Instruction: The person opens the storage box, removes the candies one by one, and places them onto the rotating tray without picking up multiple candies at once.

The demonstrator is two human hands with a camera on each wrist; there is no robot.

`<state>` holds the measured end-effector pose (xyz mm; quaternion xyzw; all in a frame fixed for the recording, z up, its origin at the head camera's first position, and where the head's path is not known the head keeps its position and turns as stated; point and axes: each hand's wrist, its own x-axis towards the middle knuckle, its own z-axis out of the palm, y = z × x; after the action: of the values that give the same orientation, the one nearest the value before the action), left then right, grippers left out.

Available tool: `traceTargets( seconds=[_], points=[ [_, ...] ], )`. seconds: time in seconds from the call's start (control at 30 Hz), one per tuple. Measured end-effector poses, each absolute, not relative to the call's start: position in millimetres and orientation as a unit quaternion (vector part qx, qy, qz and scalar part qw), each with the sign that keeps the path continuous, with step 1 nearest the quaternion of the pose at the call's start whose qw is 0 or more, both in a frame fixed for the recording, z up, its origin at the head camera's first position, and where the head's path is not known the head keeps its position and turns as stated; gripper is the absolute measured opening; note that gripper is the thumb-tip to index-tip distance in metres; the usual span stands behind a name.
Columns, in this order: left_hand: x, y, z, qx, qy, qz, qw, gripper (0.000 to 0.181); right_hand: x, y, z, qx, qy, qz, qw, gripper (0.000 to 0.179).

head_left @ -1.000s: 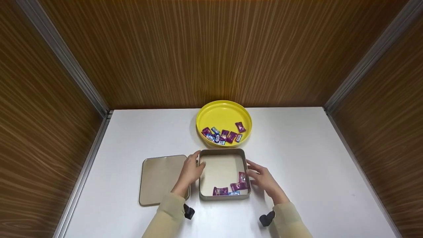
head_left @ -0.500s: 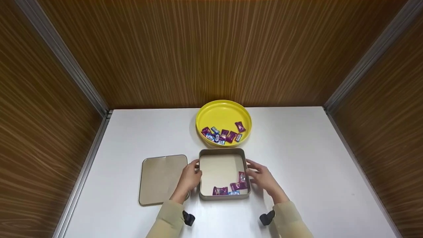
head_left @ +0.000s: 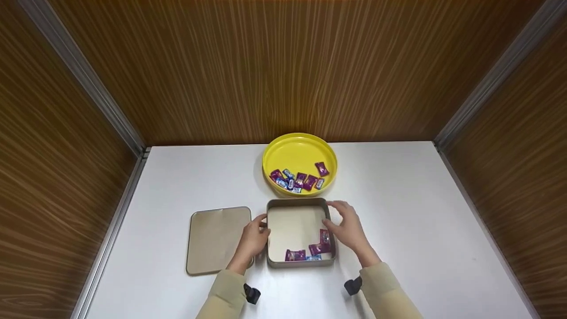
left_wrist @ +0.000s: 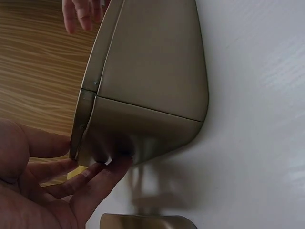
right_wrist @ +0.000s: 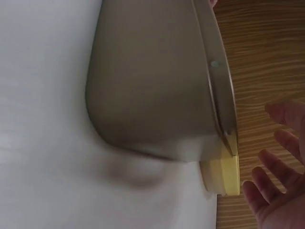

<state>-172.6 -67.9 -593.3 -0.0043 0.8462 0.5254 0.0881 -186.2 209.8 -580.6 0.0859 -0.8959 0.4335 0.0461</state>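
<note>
In the head view a square beige tin box (head_left: 300,264) stands lidless. Inside, several purple-wrapped candies (head_left: 295,255) and a blue-wrapped one (head_left: 313,258) lie along its near and right sides. My left hand (head_left: 253,241) rests against the box's left side. In the left wrist view the thumb tip (left_wrist: 62,145) is right at the rim and other fingertips (left_wrist: 121,164) lie along the outer wall. My right hand (head_left: 350,226) hovers over the right rim with fingers spread. The right wrist view has its relaxed fingers (right_wrist: 269,183) apart from the wall, holding nothing.
Close behind the box, a round yellow tray (head_left: 297,150) holds several purple and blue candies (head_left: 301,180). The flat beige lid (head_left: 217,241) lies left of the box, partly behind the left arm. Wood-patterned panels (head_left: 283,66) enclose the white table (head_left: 412,212) at back and sides.
My left hand has slid back from the far left corner, its thumb leaving the inside of the rim. My right hand has risen from the right wall to over the rim.
</note>
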Motion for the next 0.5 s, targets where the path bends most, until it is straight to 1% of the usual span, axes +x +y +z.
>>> traceTargets(
  seconds=[0.07, 0.13, 0.27, 0.37, 0.5],
  points=[
    [-172, -68, -593, -0.008, 0.844, 0.528, 0.091, 0.046, -186, 203, -577, 0.117, -0.903, 0.409, 0.063, 0.044],
    [-172, -68, -593, -0.011, 0.842, 0.531, 0.094, 0.046, -185, 195, -575, 0.149, -0.905, 0.396, 0.05, 0.039],
    [-171, -67, -593, -0.014, 0.84, 0.535, 0.093, 0.045, -183, 182, -574, 0.22, -0.897, 0.383, -0.033, 0.035],
    [-171, -67, -594, -0.017, 0.838, 0.538, 0.089, 0.044, -183, 174, -577, 0.262, -0.892, 0.356, -0.094, 0.035],
    [-171, -66, -594, -0.02, 0.835, 0.543, 0.086, 0.043, -183, 163, -582, 0.297, -0.897, 0.298, -0.133, 0.042]
  ],
)
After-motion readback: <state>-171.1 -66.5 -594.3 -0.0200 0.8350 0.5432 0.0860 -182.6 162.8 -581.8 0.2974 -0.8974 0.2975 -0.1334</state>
